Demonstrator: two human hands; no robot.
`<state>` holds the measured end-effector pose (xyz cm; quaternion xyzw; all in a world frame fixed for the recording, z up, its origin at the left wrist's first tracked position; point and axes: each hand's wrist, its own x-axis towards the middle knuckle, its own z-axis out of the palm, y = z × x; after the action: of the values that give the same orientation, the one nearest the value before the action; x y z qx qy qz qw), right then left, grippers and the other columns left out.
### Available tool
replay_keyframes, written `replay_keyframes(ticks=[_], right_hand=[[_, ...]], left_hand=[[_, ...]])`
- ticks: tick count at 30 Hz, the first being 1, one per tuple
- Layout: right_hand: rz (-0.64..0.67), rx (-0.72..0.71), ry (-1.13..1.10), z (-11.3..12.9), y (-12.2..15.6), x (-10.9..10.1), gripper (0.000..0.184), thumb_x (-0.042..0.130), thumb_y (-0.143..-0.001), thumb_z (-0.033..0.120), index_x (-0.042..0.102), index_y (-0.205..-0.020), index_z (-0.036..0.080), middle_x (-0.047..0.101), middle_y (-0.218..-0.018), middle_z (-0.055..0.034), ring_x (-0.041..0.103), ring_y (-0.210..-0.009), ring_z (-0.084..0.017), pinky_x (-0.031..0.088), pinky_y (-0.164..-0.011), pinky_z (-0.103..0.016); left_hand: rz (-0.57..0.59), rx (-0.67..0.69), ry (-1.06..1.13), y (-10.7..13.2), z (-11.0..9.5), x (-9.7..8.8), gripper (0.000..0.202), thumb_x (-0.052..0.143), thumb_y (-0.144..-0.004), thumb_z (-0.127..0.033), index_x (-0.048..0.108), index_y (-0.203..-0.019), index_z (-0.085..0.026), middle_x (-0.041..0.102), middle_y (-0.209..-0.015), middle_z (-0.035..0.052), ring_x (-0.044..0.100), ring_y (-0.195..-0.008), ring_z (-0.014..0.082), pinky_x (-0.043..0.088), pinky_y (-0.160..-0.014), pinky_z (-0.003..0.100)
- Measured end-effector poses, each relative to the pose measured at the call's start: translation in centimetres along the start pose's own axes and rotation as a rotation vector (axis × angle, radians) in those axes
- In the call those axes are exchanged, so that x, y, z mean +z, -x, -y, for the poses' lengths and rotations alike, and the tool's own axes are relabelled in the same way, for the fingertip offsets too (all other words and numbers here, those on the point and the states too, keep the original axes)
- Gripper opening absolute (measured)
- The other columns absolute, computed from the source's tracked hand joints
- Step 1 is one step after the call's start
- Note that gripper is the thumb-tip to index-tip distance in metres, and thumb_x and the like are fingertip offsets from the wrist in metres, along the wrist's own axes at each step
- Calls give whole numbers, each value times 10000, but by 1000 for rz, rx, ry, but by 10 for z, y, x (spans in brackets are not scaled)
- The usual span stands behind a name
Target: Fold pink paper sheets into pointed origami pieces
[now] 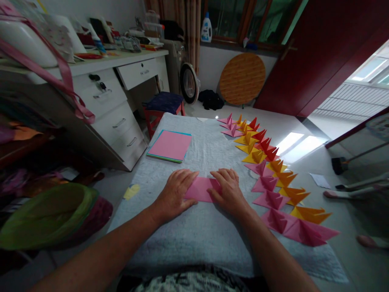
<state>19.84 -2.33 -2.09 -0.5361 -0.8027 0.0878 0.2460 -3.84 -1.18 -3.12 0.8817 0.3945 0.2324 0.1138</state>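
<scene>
A pink sheet of origami paper [201, 189], folded into a flat rectangle, lies on the cloth-covered table before me. My left hand [179, 188] holds its left end, with the thumb along the near edge and the fingers at the far side. At the right end, my right hand [227, 188] grips the same paper, its thumb on top and its fingers curled over the far edge. Beyond my left hand rests a stack of square paper [170, 145], pink on top with blue, yellow and green edges showing.
Several folded paper cranes in pink [270, 198], yellow [255, 156], orange [293, 195] and red [270, 150] line the table's right side. A yellow scrap [131, 192] lies at the left edge. Left of the table stand a green-rimmed bin [88, 207] and a white desk [118, 121].
</scene>
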Motion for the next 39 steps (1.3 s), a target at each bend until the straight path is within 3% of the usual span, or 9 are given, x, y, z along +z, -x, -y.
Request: replay_keyframes(ticks=[5,12,18,23,27,31,34,39], right_hand=[[20,-13,3,4,0,-1,324,654,-855,287,659,-1166,195,641,-1143,-116,527,-1127,-301,315,-1084,-539],[-16,120,115,1,2,1,490,667,-847,396,598,-1263,146,621,-1159,-164,539,-1048,-328,438,-949,-506],[-58,66,29,-2,2,3,404,658,-873,345,615,-1221,145,627,-1099,-142,564,-1007,-291,478,-942,-454],[-92,-61,-33,1,2,-2,252,633,-902,297,651,-1121,174,646,-1008,-98,564,-936,-260,453,-900,-435],[-162,-160,-51,5,3,-7,271,577,-921,227,623,-1184,180,646,-979,-82,547,-926,-248,417,-878,-426],[-233,-195,-38,9,5,-13,196,516,-941,181,661,-1067,221,647,-921,-59,529,-919,-235,384,-923,-437],[-266,-161,-21,11,8,-15,200,505,-953,180,686,-915,256,661,-896,-43,535,-924,-224,375,-956,-437],[-395,-197,7,12,12,-16,234,510,-948,159,673,-828,277,691,-914,-29,561,-949,-213,399,-985,-437]], left_hand=[[33,-25,62,-1,-3,-2,735,747,-811,-364,425,-1452,-198,554,-1374,144,503,-1275,304,399,-1109,503],[11,-266,-39,-2,-5,-3,916,835,-688,-440,422,-1447,-136,563,-1323,185,519,-1205,363,431,-1043,540],[-8,-226,18,-1,-9,-3,914,839,-708,-341,366,-1472,-174,598,-1244,144,535,-1122,323,447,-996,494],[-83,-151,69,-1,-13,-2,1037,802,-761,-244,139,-1558,-267,617,-1172,92,572,-1033,272,472,-940,462],[-170,-109,174,-1,-17,-4,1003,729,-831,-206,57,-1568,-312,647,-1018,20,615,-918,212,503,-879,398],[-264,-75,187,0,-16,-8,830,653,-891,-239,158,-1557,-282,625,-891,-9,605,-831,183,510,-825,353],[-288,34,126,0,-15,-13,622,599,-914,-222,349,-1483,-244,638,-925,25,596,-870,196,495,-847,365],[-295,161,37,-4,-12,-18,215,604,-909,-256,656,-1115,-223,663,-973,67,584,-936,226,461,-903,416]])
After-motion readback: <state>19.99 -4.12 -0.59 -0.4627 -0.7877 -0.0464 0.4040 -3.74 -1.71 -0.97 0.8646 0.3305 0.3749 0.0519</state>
